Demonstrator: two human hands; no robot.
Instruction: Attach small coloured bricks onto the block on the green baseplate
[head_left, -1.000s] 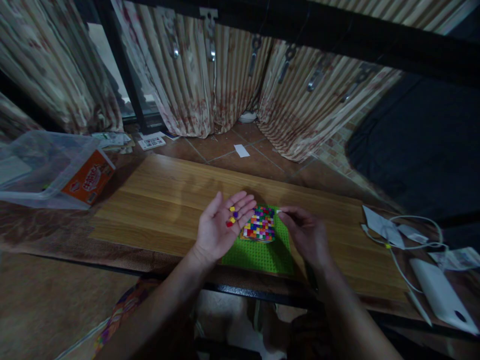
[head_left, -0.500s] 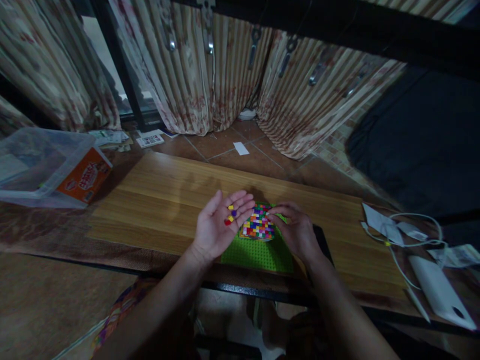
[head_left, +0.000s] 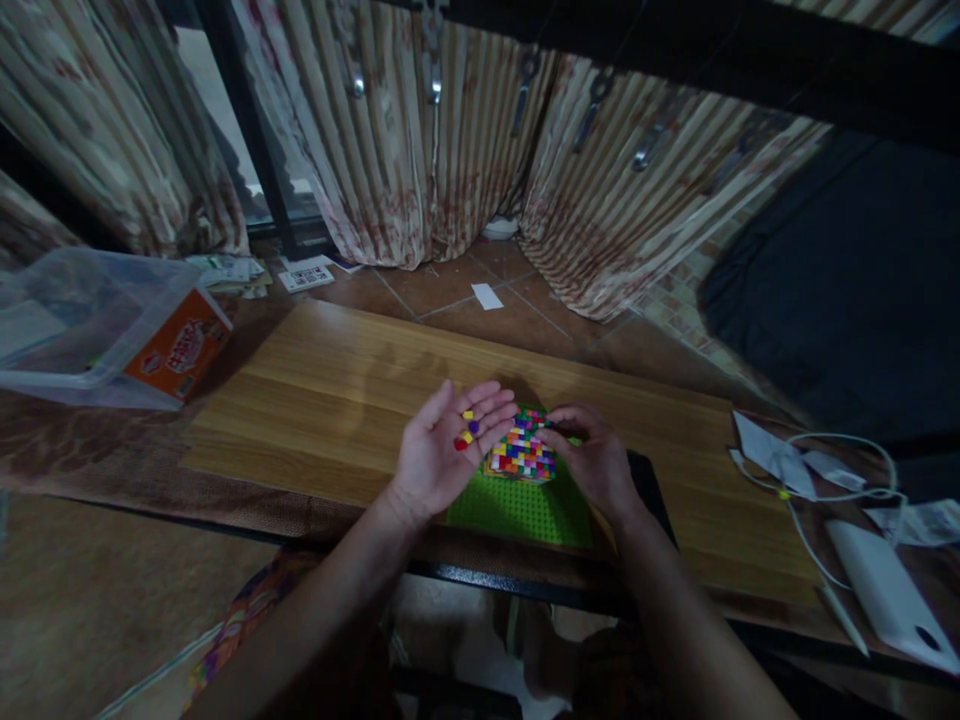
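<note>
- Left hand (head_left: 442, 455) palm up, fingers spread flat; four small bricks (head_left: 466, 430) resting on fingers: two yellow, one purple, one red.
- Right hand (head_left: 592, 460) fingertips bunched at the far edge of the brick mosaic (head_left: 520, 450); whether pinching a piece, cannot tell.
- Mosaic seated on one green baseplate (head_left: 517, 510), near table edge.
- Wooden tabletop (head_left: 322, 400); one clear tub (head_left: 90, 335) at left, white cable (head_left: 832, 480) and one white charger (head_left: 885, 595) at right.
- Tiled floor, striped curtains (head_left: 420, 150) behind.

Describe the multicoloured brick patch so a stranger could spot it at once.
Find the wooden board on the table, then the green baseplate at its near edge. The brick patch sits on its far part, between the left hand and right hand: the only checkered, many-coloured block.
</note>
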